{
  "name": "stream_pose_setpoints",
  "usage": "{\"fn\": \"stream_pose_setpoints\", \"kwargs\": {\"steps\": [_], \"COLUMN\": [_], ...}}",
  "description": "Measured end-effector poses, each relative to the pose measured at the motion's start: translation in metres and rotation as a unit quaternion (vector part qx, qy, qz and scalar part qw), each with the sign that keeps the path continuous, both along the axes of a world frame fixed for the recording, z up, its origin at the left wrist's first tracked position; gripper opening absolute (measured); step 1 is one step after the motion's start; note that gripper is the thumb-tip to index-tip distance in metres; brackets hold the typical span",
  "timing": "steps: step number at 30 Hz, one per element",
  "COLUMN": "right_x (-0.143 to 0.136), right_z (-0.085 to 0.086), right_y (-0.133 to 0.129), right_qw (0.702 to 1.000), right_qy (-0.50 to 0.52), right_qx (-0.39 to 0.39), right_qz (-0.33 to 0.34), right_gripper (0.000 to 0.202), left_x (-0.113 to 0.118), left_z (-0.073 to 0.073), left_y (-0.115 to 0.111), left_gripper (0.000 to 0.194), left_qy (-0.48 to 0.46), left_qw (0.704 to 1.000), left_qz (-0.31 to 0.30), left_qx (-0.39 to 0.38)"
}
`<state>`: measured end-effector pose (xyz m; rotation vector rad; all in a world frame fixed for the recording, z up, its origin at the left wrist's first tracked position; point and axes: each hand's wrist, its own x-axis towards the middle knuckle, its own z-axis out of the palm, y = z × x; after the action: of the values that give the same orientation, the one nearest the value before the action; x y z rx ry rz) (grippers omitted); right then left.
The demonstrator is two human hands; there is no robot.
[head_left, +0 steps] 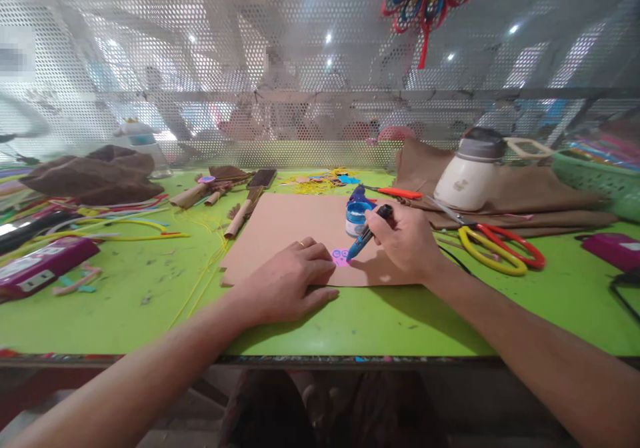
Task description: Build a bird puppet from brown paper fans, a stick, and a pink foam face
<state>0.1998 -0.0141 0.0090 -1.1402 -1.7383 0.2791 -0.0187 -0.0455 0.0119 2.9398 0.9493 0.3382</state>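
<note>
A brown cardboard sheet (295, 218) lies on the green table. On its front part sits a small pink piece (342, 259) with round blue marks. My right hand (407, 241) grips a blue marker (361, 241), tilted, its tip at the pink piece. My left hand (290, 278) lies flat over the sheet's front edge, fingers spread, the fingertips beside the pink piece; a ring is on one finger. Just behind the marker stands an open jar (356, 218) with a blue rim.
Scissors (493, 248) with yellow and red handles lie right, before a white bottle (465, 175) and brown cloth (520, 191). Purple power strips (47, 265) (613, 251) lie at both sides. Yellow threads (320, 181) are behind the sheet; a perforated screen (225, 55) stands at the back.
</note>
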Motion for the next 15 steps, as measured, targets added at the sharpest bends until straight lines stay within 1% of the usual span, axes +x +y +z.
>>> {"fn": "stream_pose_setpoints", "kwargs": {"steps": [6, 15], "right_x": [-0.0005, -0.0012], "right_z": [-0.0006, -0.0002], "right_y": [-0.0004, -0.0013], "right_qw": [1.000, 1.000], "right_qy": [0.009, 0.012], "right_qx": [0.024, 0.015], "right_qz": [-0.001, 0.001], "right_gripper": [0.029, 0.028], "left_x": [-0.0006, -0.0015], "left_z": [-0.0024, -0.0035], "left_y": [0.0003, 0.0006], "left_gripper": [0.022, 0.023], "left_qy": [-0.018, -0.030], "left_qw": [1.000, 1.000], "left_qz": [-0.004, -0.009], "left_qx": [0.000, -0.001]}}
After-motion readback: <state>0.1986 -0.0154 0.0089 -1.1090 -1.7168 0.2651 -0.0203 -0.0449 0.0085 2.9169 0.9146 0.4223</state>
